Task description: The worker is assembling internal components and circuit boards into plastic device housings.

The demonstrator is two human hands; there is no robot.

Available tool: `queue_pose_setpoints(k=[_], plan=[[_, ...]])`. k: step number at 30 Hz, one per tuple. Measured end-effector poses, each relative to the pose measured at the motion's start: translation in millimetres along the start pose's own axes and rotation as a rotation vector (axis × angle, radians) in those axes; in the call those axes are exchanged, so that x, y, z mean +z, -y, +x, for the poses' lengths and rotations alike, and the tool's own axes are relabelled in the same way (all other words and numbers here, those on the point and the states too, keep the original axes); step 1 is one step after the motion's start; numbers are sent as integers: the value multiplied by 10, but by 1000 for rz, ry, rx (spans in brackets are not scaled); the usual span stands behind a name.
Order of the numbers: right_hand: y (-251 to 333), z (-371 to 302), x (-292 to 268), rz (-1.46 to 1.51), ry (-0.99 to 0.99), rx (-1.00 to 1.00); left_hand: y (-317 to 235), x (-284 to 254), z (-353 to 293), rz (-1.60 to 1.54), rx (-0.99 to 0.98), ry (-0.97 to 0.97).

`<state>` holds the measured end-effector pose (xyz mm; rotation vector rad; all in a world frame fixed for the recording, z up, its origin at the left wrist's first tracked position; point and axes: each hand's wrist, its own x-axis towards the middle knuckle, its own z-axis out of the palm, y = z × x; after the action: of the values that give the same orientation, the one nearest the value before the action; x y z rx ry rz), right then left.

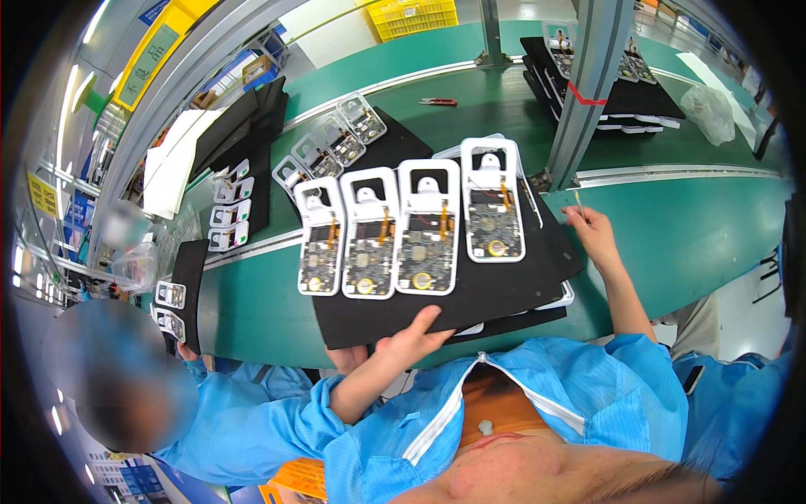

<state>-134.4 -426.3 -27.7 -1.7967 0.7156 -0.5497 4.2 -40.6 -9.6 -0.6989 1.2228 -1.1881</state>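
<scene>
Small, smeared and covered up here!
The slim tool (578, 199) in the right hand (593, 235), too tiny to identify; the mat (378, 323) hiding frames (568, 294) beneath; a co-worker's head (122, 378), blurred; the crate (416, 18), clipped up top.

Single view: left fisheye of head-worn pair, looking steeply down and forward past wearer's open blue jacket (588, 391). White-framed circuit boards (427, 227) near, mid-frame; green workbench (672, 244) spreads wide, yellow crate (416, 18) far off.
</scene>
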Motion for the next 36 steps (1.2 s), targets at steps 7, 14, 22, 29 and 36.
queue_pose_setpoints(k=[7,14,22,29,36], plan=[[268,-49,-126,165,81,134,452,-137,477,79,-5,-178],[428,-53,-34,142,184,128,655,242,393,-125,-201,-358],[393,-101,59,194,168,131,21,960,-440,-2545,-1135,-265],[365,-34,116,36,185,71,1085,723,-90,-2951,-1762,201],[469,-47,107,189,159,76,183,261,-296,-2933,-2145,-449]])
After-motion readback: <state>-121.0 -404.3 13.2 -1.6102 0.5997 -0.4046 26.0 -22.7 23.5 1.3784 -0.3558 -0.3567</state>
